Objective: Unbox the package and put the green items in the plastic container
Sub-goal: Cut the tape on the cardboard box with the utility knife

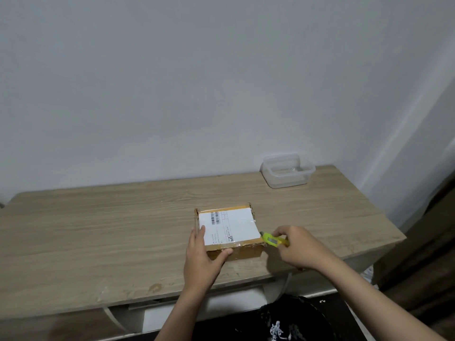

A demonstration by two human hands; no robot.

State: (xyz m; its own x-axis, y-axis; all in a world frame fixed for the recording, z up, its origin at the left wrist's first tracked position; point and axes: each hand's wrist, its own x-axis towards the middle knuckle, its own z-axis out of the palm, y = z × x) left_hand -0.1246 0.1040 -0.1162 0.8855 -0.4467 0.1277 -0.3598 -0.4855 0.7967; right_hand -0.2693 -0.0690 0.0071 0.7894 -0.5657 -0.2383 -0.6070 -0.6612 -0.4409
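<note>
Steadying the cardboard box (230, 230) with my left hand (202, 258) gripping its near-left corner, my right hand (299, 247) grasps a yellow-green cutter (272, 240) at its right edge.

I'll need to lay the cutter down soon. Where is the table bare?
Bare: the table left of the box, and the strip between box and container. Crowded: the box's right side, at the right hand and cutter.
</note>
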